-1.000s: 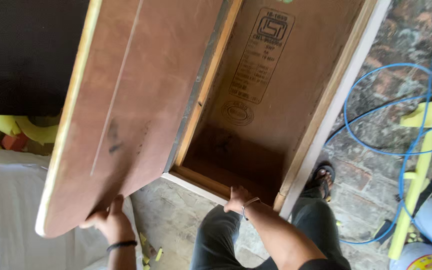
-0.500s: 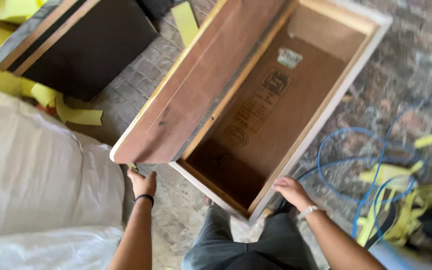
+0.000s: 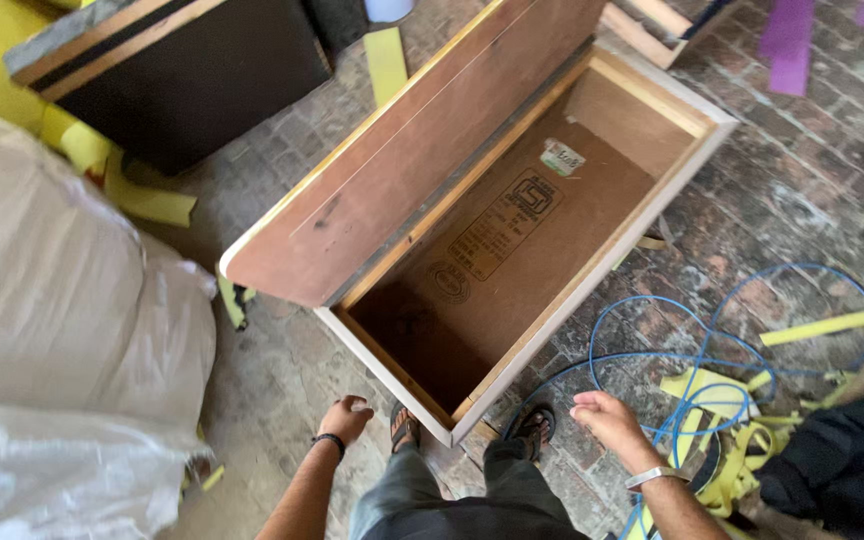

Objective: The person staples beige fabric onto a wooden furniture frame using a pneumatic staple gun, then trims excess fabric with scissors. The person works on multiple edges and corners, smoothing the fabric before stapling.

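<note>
A long wooden box [image 3: 592,285] lies open on the brick floor in front of my feet. Its hinged plywood lid [image 3: 402,170] stands tilted up along the left side. The inside is bare brown board with a printed stamp and a small sticker. My left hand [image 3: 344,418] hovers loosely curled near the box's near left corner, holding nothing and not touching it. My right hand [image 3: 607,420] hangs with fingers apart just right of the near corner, also off the box. A band is on each wrist.
Large white plastic sacks [image 3: 62,340] fill the left. A dark board [image 3: 182,70] leans at the top left over yellow strips. Blue hose [image 3: 712,340] coils on the bricks to the right, with yellow scraps and a dark bundle [image 3: 842,460] nearby.
Both hands have let go of the lid and box edge and drawn back. The view has pulled back and up, so the whole box with its lid left standing open is now seen.
</note>
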